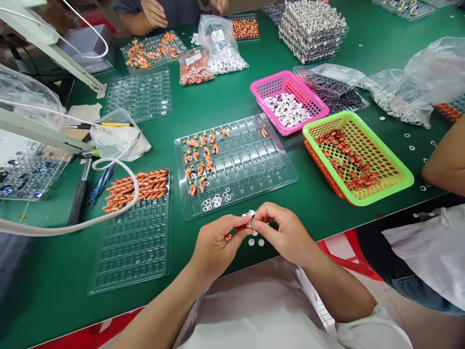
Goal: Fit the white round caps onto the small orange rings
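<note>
My left hand (215, 243) and my right hand (283, 231) meet at the near edge of the green table (225, 99), fingertips pinched together on a small white ring part (250, 223). An orange piece (228, 237) shows in my left palm. A few loose white rings (255, 240) lie on the table under my fingers. Just beyond stands a clear compartment tray (254, 167) with orange parts (199, 160) in its left cells and white rings (217, 200) at its near edge.
A clear tray (134, 242) with stacked orange parts lies at left. A pink basket (271, 87) of white rings and a green basket (385, 152) of copper parts stand at right. Another person's arm (445, 160) rests at right, another's hand (152, 13) at the far side.
</note>
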